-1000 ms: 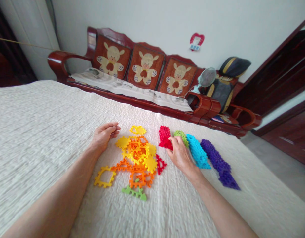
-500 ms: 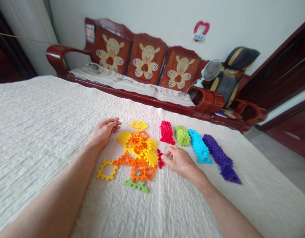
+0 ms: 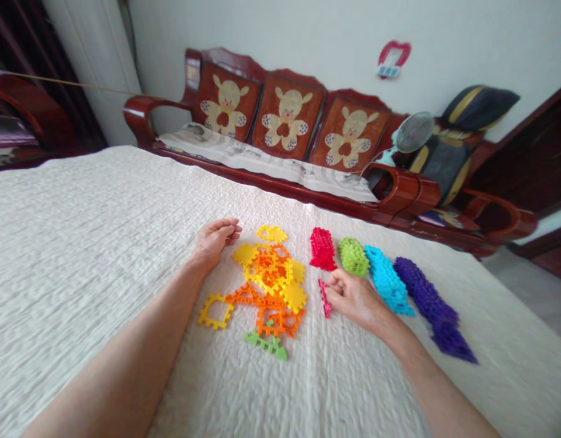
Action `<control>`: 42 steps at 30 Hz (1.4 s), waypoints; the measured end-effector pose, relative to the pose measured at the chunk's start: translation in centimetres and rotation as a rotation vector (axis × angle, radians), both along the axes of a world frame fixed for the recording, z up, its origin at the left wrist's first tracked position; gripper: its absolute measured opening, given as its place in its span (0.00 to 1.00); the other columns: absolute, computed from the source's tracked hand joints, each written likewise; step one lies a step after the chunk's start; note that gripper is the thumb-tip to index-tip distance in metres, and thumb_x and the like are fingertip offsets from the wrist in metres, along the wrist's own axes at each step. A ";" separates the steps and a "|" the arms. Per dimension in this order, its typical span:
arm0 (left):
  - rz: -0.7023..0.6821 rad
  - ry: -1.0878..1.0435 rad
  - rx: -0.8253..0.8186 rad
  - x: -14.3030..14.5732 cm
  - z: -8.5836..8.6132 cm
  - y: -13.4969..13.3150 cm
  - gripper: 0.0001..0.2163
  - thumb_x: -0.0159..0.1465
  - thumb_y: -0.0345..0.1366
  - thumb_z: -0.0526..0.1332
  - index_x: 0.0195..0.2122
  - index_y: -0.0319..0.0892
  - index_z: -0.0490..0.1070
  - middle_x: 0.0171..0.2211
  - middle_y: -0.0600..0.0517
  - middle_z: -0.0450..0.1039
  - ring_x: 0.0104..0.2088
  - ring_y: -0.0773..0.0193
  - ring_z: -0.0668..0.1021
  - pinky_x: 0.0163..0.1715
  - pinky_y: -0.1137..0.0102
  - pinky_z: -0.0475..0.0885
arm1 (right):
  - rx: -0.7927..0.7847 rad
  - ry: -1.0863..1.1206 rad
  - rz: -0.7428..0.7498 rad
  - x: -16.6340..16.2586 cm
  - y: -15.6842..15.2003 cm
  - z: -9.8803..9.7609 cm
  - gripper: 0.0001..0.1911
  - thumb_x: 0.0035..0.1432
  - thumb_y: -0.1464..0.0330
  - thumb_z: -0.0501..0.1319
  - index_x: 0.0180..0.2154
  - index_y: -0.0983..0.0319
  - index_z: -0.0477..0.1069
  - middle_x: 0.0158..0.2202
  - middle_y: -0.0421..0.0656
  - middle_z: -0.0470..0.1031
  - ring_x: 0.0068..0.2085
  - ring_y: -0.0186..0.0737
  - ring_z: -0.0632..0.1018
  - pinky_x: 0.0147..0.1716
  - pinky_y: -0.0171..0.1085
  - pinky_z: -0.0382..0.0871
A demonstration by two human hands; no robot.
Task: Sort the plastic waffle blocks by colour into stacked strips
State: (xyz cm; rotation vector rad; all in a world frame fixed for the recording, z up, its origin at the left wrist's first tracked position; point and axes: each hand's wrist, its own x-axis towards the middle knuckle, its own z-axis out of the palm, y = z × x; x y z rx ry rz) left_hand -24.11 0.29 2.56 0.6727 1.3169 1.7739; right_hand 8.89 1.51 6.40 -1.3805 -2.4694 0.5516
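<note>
On nubby white bedspread (image 3: 79, 243): right hand (image 3: 355, 298) grip pinching toothed red plastic piece (image 3: 326, 298); left hand (image 3: 215, 238) loosely curled, empty.

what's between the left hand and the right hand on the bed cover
In the head view, the flat cluster of orange and yellow pieces lies between the left hand and the right hand, which pinches a red piece.

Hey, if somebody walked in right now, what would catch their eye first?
Probably the bright pile of orange and yellow toothed tiles on the white quilt, between the two hands. Right of it lie sorted rows: red, green, blue, purple. The right hand pinches a red tile; the left hand rests curled beside the pile.
</note>
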 end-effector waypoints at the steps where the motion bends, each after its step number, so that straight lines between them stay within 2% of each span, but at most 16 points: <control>1: -0.001 0.000 -0.001 0.0 0.0 0.0 0.11 0.47 0.33 0.65 0.33 0.38 0.75 0.28 0.50 0.76 0.25 0.71 0.74 0.26 0.75 0.69 | 0.001 0.009 0.011 0.3 0.1 0.1 0.01 0.52 0.70 0.55 0.29 0.60 0.65 0.17 0.33 0.64 0.19 0.30 0.65 0.21 0.31 0.51; 6: -0.004 0.005 -0.002 -0.1 -0.3 0.0 0.13 0.46 0.35 0.66 0.33 0.38 0.75 0.28 0.50 0.76 0.25 0.70 0.74 0.27 0.75 0.69 | -0.008 -0.060 0.029 0.4 -0.3 1.0 0.06 0.51 0.72 0.55 0.24 0.60 0.67 0.16 0.34 0.64 0.19 0.30 0.64 0.20 0.31 0.47; 10: -0.002 0.013 -0.001 -0.3 -0.7 0.2 0.13 0.46 0.35 0.67 0.34 0.39 0.75 0.29 0.50 0.77 0.25 0.70 0.75 0.27 0.74 0.70 | -0.111 -0.052 0.014 0.0 -0.8 1.4 0.08 0.50 0.72 0.55 0.23 0.62 0.71 0.18 0.36 0.68 0.21 0.30 0.66 0.20 0.31 0.51; 13: -0.008 0.017 -0.002 -0.4 -0.8 0.2 0.13 0.46 0.35 0.67 0.34 0.39 0.76 0.29 0.50 0.77 0.26 0.70 0.75 0.27 0.75 0.70 | -0.284 0.020 0.087 0.3 -0.9 1.4 0.07 0.49 0.72 0.57 0.29 0.62 0.74 0.19 0.36 0.68 0.21 0.30 0.66 0.20 0.29 0.53; 15: -0.013 0.008 -0.001 -0.3 -0.7 0.1 0.13 0.46 0.35 0.67 0.34 0.39 0.76 0.29 0.50 0.77 0.26 0.70 0.75 0.27 0.75 0.70 | -0.382 0.055 0.162 0.7 -0.8 1.4 0.10 0.48 0.73 0.57 0.34 0.62 0.74 0.19 0.34 0.66 0.21 0.29 0.64 0.19 0.29 0.52; 17: -0.013 0.004 -0.005 -0.3 -0.7 0.1 0.13 0.46 0.35 0.67 0.34 0.39 0.76 0.30 0.50 0.77 0.26 0.70 0.75 0.27 0.75 0.71 | -0.408 0.075 0.214 1.1 -0.6 1.3 0.13 0.47 0.75 0.57 0.36 0.61 0.74 0.20 0.33 0.66 0.22 0.29 0.64 0.20 0.28 0.52; 19: -0.012 0.011 -0.011 -0.3 -0.7 0.0 0.13 0.46 0.35 0.68 0.34 0.39 0.76 0.30 0.50 0.77 0.26 0.69 0.76 0.27 0.75 0.71 | -0.379 0.081 0.240 1.3 -0.3 1.3 0.12 0.48 0.75 0.57 0.34 0.61 0.75 0.21 0.34 0.67 0.23 0.29 0.66 0.21 0.29 0.54; 23: -0.019 0.018 -0.011 -0.4 -0.8 0.0 0.13 0.46 0.35 0.68 0.34 0.39 0.76 0.30 0.50 0.78 0.26 0.69 0.76 0.27 0.75 0.71 | -0.299 0.072 0.226 1.6 0.8 1.2 0.09 0.55 0.70 0.55 0.31 0.61 0.74 0.22 0.35 0.68 0.23 0.30 0.66 0.22 0.30 0.54; 25: -0.021 0.019 -0.012 -0.4 -0.8 0.1 0.13 0.46 0.35 0.68 0.34 0.39 0.76 0.30 0.50 0.78 0.26 0.70 0.76 0.27 0.75 0.72 | -0.154 0.108 0.149 1.6 1.7 0.8 0.11 0.58 0.68 0.54 0.33 0.62 0.74 0.24 0.36 0.70 0.25 0.31 0.69 0.24 0.31 0.57; 27: -0.022 0.024 -0.012 -0.4 -0.9 0.1 0.14 0.46 0.35 0.68 0.35 0.39 0.76 0.30 0.50 0.78 0.26 0.70 0.76 0.27 0.76 0.72 | 0.063 0.147 0.063 1.6 2.6 0.2 0.11 0.60 0.68 0.53 0.36 0.62 0.74 0.29 0.39 0.74 0.30 0.34 0.72 0.30 0.33 0.62; 30: -0.021 0.030 -0.007 -0.4 -0.9 0.1 0.14 0.46 0.36 0.68 0.35 0.39 0.76 0.30 0.50 0.77 0.26 0.70 0.76 0.27 0.76 0.72 | 0.282 0.138 0.033 1.5 3.7 -1.0 0.10 0.60 0.70 0.54 0.38 0.62 0.73 0.34 0.43 0.76 0.36 0.38 0.75 0.38 0.36 0.65; 34: -0.008 0.033 -0.013 -0.4 -0.9 0.1 0.15 0.46 0.36 0.68 0.35 0.38 0.76 0.30 0.50 0.77 0.26 0.70 0.75 0.27 0.76 0.72 | 0.321 0.074 0.070 1.4 4.2 -1.9 0.09 0.60 0.72 0.53 0.36 0.61 0.73 0.35 0.44 0.77 0.37 0.40 0.76 0.39 0.37 0.66; 39: -0.002 0.036 -0.017 -0.4 -0.9 0.2 0.15 0.45 0.37 0.68 0.35 0.38 0.76 0.30 0.50 0.77 0.26 0.70 0.76 0.26 0.76 0.71 | 0.420 0.165 -0.008 1.2 3.9 -1.6 0.13 0.60 0.72 0.54 0.46 0.63 0.70 0.36 0.46 0.77 0.37 0.41 0.77 0.41 0.39 0.68; 42: -0.002 0.063 -0.033 -0.3 -0.9 0.2 0.16 0.45 0.38 0.67 0.35 0.39 0.76 0.30 0.50 0.77 0.26 0.70 0.76 0.27 0.76 0.71 | 0.437 0.225 0.027 0.5 2.6 -1.8 0.10 0.61 0.71 0.54 0.42 0.61 0.71 0.37 0.45 0.77 0.38 0.40 0.77 0.40 0.39 0.69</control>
